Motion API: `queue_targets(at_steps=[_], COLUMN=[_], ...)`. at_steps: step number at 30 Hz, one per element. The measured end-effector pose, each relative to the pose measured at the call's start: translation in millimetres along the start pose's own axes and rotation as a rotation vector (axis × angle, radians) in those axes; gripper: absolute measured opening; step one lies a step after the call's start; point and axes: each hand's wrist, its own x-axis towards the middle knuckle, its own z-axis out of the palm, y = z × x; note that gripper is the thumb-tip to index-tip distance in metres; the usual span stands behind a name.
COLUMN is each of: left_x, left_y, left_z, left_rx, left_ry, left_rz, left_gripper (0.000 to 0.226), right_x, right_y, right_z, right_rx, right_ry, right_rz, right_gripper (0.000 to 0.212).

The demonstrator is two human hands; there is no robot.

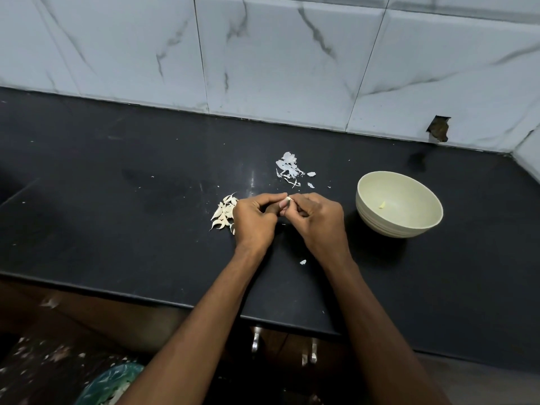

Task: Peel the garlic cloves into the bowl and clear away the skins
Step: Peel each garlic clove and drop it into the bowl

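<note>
Head view: the clove being worked on is showing only as a small pale tip between the two hands, w/ the rest sitting hidden behind fingers, so how much skin is on it can't be told. The left hand is curling its fingers inward and pinching the clove from the left, thumb and forefinger closing narrow on it; the right hand is doing likewise from the right, fingers bent tight, fingertips meeting at the clove. Both hands are hovering just above the black counter. The pile of unpeeled cloves is lying just beside the left hand, partly getting covered by its knuckles (exact count is hard to make out). The loose skins are sitting scattered behind the hands, nearer the tiled wall, w/ one stray flake lying between the forearms. The bowl is standing to the right, near the right hand but apart from it, holding one small yellowish piece, prob. a peeled clove. At bottom left, a greenish bin or bag is getting cut off by the frame edge and blurring out.
</note>
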Motion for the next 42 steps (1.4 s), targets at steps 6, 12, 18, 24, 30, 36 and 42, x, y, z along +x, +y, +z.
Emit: queue_targets(at_steps=[6,12,18,24,30,36,42], left_x=[-4,-7,-10,-11,-11,-7,-6], left_y=[4,6,6,6,6,5,4], left_z=[1,2,2,2,2,2,0], left_rx=[0.019,0.125,0.167,0.182,0.164,0.039,0.012], left_ry=[0.015,0.009,0.032,0.023,0.013,0.043,0.035], left_rz=[0.032,0.132,0.184,0.224,0.227,0.138,0.117], left_gripper=[0.013,0.015,0.015,0.017,0.019,0.016,0.016], right_x=[0,0,0,-1,-1,2,3], right_y=[-6,-7,-11,-13,-15,-11,-6], right_z=[1,1,0,-3,-8,-10,-15], right_rx=[-0.068,-0.111,-0.059,0.09,0.145,0.443,0.541], right_ry=[0.068,0.098,0.128,0.121,0.117,-0.007,-0.087], right_rz=[0.013,0.017,0.024,0.108,0.171,0.271,0.263], right_gripper=[0.015,0.015,0.012,0.014,0.013,0.013,0.019])
